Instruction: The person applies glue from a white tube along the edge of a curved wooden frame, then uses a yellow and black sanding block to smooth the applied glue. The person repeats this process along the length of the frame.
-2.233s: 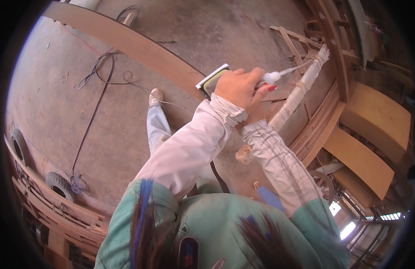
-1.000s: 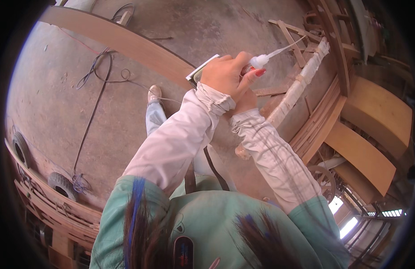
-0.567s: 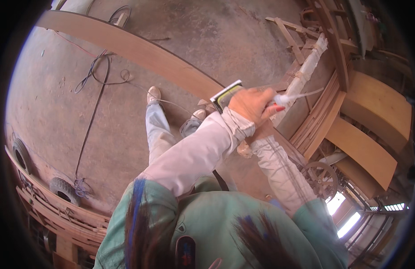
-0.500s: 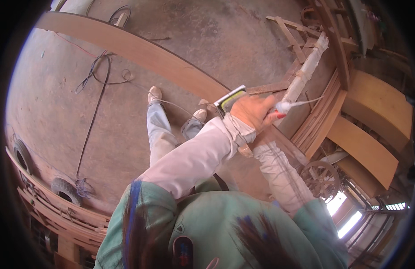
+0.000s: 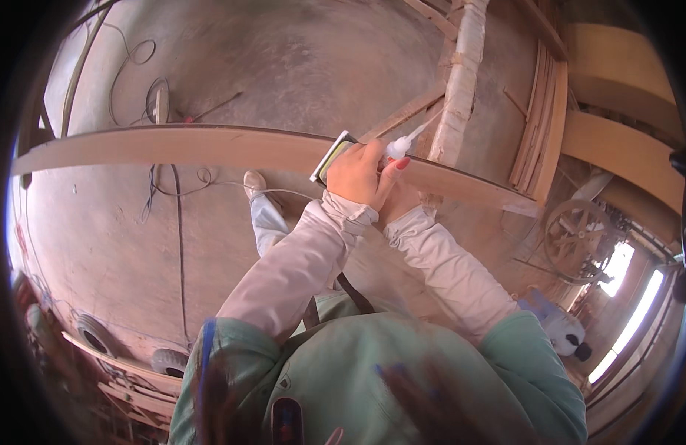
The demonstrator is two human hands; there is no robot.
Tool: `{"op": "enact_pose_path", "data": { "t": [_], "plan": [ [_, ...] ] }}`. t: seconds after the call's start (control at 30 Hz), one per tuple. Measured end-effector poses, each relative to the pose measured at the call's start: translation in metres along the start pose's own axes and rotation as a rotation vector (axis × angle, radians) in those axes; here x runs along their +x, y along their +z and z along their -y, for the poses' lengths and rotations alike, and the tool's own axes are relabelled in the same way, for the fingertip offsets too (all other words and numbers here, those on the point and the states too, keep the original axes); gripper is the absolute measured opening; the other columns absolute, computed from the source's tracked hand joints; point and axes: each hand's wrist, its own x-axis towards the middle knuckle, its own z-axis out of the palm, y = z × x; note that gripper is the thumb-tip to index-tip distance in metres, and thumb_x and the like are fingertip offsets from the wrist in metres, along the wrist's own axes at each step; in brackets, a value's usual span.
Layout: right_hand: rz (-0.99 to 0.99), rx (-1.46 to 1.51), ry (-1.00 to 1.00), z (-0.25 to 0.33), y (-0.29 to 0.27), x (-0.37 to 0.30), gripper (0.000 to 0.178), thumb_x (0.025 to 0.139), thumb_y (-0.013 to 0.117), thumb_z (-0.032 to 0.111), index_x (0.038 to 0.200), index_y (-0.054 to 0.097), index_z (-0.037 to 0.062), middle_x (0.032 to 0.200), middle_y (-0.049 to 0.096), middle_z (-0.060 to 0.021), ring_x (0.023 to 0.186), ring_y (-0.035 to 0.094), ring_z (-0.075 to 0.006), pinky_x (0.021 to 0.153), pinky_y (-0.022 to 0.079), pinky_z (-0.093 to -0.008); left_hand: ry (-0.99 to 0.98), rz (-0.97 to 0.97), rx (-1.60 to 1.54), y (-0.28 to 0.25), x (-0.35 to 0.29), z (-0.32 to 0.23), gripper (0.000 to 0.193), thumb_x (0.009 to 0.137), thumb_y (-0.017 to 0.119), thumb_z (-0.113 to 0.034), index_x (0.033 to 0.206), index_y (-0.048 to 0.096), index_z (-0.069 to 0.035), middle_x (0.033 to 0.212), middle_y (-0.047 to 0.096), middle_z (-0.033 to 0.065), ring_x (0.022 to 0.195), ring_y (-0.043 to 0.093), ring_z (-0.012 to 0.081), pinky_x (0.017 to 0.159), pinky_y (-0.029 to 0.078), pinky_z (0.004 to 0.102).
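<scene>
The long board (image 5: 202,146) crosses ahead, leaving room at near left.

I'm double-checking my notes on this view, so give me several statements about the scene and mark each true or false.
1. The left hand holds a white-tipped bottle. True.
2. The bottle's tip points at the person's chest. False: it points away, toward the upper right.
3. The hands are far apart. False: the right hand is close beside the left and partly hidden by it.
4. A long plank shows on both sides of the hands. True.
5. A spoked wheel is right of the hands. True.
6. Both forearms are bare. False: pale sleeves cover them.
</scene>
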Motion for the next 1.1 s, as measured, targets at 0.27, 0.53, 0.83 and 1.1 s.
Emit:
{"op": "enact_pose_path", "data": {
  "t": [0.27, 0.53, 0.83, 1.1],
  "plan": [
    [0.070, -0.004, 0.287, -0.106, -0.043, -0.064, 0.041, 0.081, 0.064, 0.027, 0.116, 0.053, 0.0097, 0.114, 0.059, -0.0160, 0.102, 0.059, -0.0377, 0.078, 0.051, -0.0481, 0.080, 0.141, -0.009, 0.125, -0.004, -0.048, 0.033, 0.082, 0.067, -0.039, 0.095, 0.061, -0.010, 0.074, 0.062, 0.0114, 0.070, 0.061, 0.0314, 0.062, 0.047, 0.0426],
    [0.007, -0.108, 0.042, -0.130, -0.059, -0.065, 0.040, 0.082, 0.064, 0.028, 0.116, 0.055, 0.0089, 0.114, 0.058, -0.0147, 0.102, 0.059, -0.0345, 0.079, 0.051, -0.0455, 0.078, 0.153, 0.027, 0.151, -0.001, -0.057, 0.031, 0.081, 0.068, -0.034, 0.098, 0.061, -0.009, 0.075, 0.061, 0.0114, 0.073, 0.060, 0.0322, 0.065, 0.047, 0.0430],
    [0.107, 0.168, 0.053, 0.002, -0.006, 0.029, 0.037, 0.086, 0.057, 0.023, 0.118, 0.044, 0.0095, 0.100, 0.062, -0.0186, 0.086, 0.065, -0.0365, 0.066, 0.055, -0.0488, 0.026, -0.317, 0.103, 0.021, 0.002, 0.029, 0.025, 0.082, 0.069, -0.023, 0.101, 0.064, -0.008, 0.078, 0.064, 0.0106, 0.070, 0.062, 0.0296, 0.063, 0.049, 0.0390],
    [0.301, 0.339, -0.001, 0.102, -0.004, 0.082, 0.038, 0.098, 0.037, 0.037, 0.120, 0.041, 0.0066, 0.104, 0.064, -0.0202, 0.089, 0.066, -0.0376, 0.074, 0.055, -0.0464, -0.069, -0.338, -0.222, -0.078, 0.003, 0.059, 0.036, 0.098, 0.050, -0.036, 0.097, 0.060, -0.002, 0.086, 0.066, 0.0038, 0.071, 0.057, 0.0093, 0.067, 0.047, 0.0242]
  ]
}}
